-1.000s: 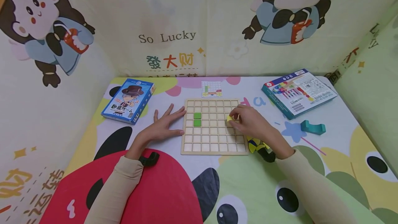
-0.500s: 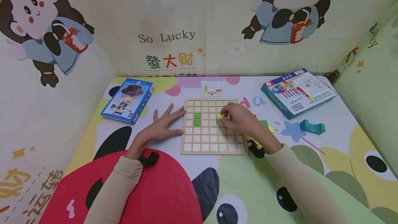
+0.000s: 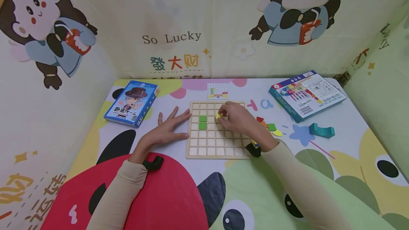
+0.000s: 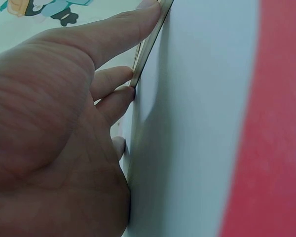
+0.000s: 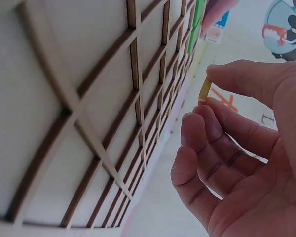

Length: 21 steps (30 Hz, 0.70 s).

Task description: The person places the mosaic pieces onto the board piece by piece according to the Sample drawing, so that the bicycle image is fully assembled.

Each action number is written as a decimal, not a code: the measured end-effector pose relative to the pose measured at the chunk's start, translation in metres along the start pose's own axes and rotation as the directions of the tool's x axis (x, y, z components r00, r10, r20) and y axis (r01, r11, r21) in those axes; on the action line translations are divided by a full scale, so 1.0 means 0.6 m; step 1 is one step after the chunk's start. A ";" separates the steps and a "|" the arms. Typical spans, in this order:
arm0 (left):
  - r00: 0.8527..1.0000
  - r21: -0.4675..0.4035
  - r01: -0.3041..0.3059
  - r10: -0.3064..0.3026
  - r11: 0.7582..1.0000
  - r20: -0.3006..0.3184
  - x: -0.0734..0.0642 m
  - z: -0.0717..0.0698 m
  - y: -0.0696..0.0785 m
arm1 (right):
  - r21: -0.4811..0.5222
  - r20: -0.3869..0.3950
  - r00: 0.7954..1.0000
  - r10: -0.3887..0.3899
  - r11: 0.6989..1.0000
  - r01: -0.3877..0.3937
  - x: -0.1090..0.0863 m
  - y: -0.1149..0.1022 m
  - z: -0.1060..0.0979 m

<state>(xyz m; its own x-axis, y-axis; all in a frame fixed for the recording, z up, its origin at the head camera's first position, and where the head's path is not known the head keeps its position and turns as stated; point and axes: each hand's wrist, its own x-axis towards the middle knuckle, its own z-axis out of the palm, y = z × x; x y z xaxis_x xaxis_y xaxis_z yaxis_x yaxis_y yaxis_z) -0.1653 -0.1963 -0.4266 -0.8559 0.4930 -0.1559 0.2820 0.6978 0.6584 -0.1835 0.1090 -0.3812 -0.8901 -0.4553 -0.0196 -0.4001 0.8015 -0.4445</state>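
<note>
A wooden grid board [image 3: 188,144] lies flat on the table, with two green square tiles [image 3: 202,126] in neighbouring cells of its left part. Between thumb and forefinger my right hand [image 3: 238,118] pinches a small yellow tile [image 5: 205,89] over the board's upper middle, its other fingers curled in. The right wrist view shows that tile edge-on, held above the grid. My left hand [image 3: 166,130] has its fingers spread, with thumb and fingertips touching the board's left edge. Beyond the board lies a small card [image 3: 218,91] printed with a coloured grid pattern.
Loose tiles, among them a green square [image 3: 271,127] and a yellow piece [image 3: 277,133], lie right of the board, partly behind my right arm. A teal curved block [image 3: 321,130] is farther right. A blue box [image 3: 131,104] stands back left, a teal-edged box [image 3: 308,95] back right.
My right hand has moved left across the board with the yellow tile, uncovering loose tiles at the right. The left hand has stayed at the board's edge.
</note>
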 end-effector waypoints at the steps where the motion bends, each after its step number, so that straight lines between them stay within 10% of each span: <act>1: 1.000 -0.002 0.001 -0.001 1.000 -0.001 0.000 0.000 0.000 | -0.002 0.002 1.000 -0.009 1.000 0.009 0.003 -0.001 0.001; 21: 1.000 -0.001 0.002 -0.002 1.000 0.007 0.001 -0.002 -0.002 | 0.009 0.101 0.994 -0.032 0.999 0.031 0.044 -0.021 0.027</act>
<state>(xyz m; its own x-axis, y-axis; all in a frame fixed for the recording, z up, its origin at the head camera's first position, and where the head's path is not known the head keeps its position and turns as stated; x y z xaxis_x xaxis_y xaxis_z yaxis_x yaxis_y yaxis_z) -0.1666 -0.1974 -0.4265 -0.8535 0.4950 -0.1627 0.2798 0.6988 0.6584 -0.1982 0.0809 -0.3909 -0.8505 -0.5173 -0.0954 -0.4255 0.7833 -0.4532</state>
